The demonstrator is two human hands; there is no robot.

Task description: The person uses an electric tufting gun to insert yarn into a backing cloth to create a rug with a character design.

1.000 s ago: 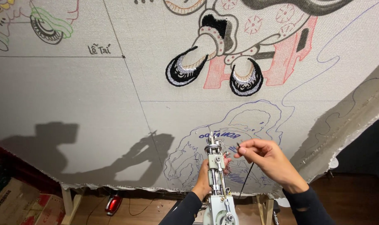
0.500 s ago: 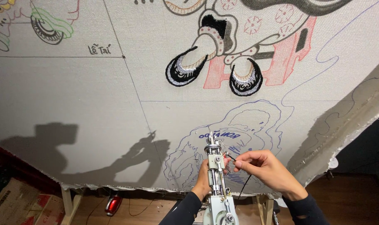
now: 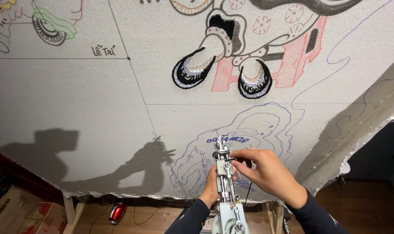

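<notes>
**Mia:** Down at the bottom, what is that shiny thing?

**Ben:** It is a silver metal tufting gun (image 3: 225, 182) with a pale blue body. It points up at the big grey cloth (image 3: 97, 108) stretched on a wooden frame (image 3: 69, 208). Its tip sits on a blue line drawing (image 3: 249, 130) on the cloth.

**Mia:** Who holds it?

**Ben:** The left hand (image 3: 210, 190) is wrapped around the gun from behind. The right hand (image 3: 266, 171) pinches near the gun's top with its fingertips (image 3: 236, 157) close together. A thin dark thread (image 3: 247, 195) hangs just under that hand. I cannot tell if it holds the thread.

**Mia:** What else is on the cloth?

**Ben:** Two fluffy black and white curved shapes (image 3: 192, 71), a pink patch (image 3: 292, 60), and dark shadows.

**Mia:** And the room?

**Ben:** A brown wooden floor (image 3: 361, 208), a red thing (image 3: 117, 212) under the frame, and cardboard boxes (image 3: 15, 214) on the left.
</notes>
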